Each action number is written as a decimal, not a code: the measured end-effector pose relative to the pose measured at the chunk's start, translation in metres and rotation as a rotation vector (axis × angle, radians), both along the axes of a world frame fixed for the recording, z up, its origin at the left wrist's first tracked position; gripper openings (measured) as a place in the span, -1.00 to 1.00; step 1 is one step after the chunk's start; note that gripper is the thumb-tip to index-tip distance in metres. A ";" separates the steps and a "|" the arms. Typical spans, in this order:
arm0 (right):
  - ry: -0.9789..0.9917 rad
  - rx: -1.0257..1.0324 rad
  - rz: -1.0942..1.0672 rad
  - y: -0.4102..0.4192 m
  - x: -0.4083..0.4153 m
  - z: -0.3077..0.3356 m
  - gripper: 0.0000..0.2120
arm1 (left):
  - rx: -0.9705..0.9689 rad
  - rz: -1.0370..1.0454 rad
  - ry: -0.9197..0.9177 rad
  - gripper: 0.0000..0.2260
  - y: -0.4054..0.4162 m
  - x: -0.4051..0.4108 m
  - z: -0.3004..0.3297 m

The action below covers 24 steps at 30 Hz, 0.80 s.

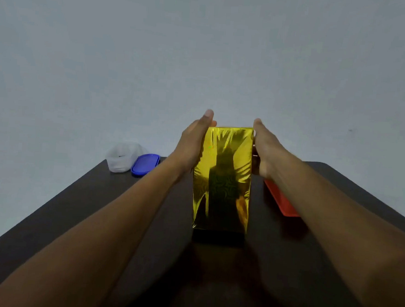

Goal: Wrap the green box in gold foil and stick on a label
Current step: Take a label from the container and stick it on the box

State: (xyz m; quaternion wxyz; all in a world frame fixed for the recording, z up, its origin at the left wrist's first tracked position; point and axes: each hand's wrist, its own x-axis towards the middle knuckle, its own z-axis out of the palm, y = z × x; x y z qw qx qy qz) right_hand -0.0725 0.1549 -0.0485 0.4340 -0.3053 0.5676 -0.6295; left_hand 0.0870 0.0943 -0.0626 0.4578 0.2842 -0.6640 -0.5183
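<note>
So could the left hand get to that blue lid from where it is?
Probably yes: the blue lid lies in the open on the table beside the left hand, nothing between them, though that hand would leave the gold-wrapped box.

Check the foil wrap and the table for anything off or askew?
Mostly fine. The gold foil is wrinkled near the top of the facing side, and a dark strip shows below its bottom edge. No label visible on this face. Left hand and right hand press flat on either side. The blue lid lies off its clear container.
</note>
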 end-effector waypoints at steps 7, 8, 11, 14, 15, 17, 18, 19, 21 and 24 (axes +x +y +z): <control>0.169 0.158 -0.021 -0.018 -0.011 -0.022 -0.30 | 0.485 0.106 -0.113 -0.02 -0.041 0.008 -0.017; 0.188 0.180 0.007 -0.019 -0.013 -0.028 -0.31 | 0.472 0.127 -0.128 -0.02 -0.044 0.010 -0.026; 0.271 0.261 0.207 -0.022 -0.012 -0.047 -0.47 | 0.375 0.048 -0.229 -0.17 -0.045 0.010 -0.049; 0.390 0.217 0.333 -0.031 -0.013 -0.061 -0.60 | 0.167 0.089 -0.413 -0.57 -0.050 0.009 -0.059; 0.385 0.191 0.348 -0.033 -0.014 -0.063 -0.55 | 0.089 0.160 -0.468 -0.76 -0.054 0.009 -0.060; 0.425 0.174 0.382 -0.031 -0.017 -0.060 -0.48 | -0.001 0.269 -0.558 -0.86 -0.066 0.013 -0.062; 0.522 0.189 0.357 -0.030 -0.020 -0.059 -0.48 | -0.021 0.299 -0.604 -0.85 -0.071 0.015 -0.062; 0.652 0.212 0.301 -0.031 -0.023 -0.059 -0.47 | -0.067 0.338 -0.678 -0.84 -0.075 0.017 -0.062; 0.891 0.252 0.158 -0.033 -0.031 -0.058 -0.45 | -0.253 0.421 -0.847 -0.66 -0.074 0.020 -0.059; 1.160 0.299 0.019 -0.033 -0.034 -0.056 -0.43 | -0.440 0.362 -0.945 -0.65 -0.066 0.022 -0.054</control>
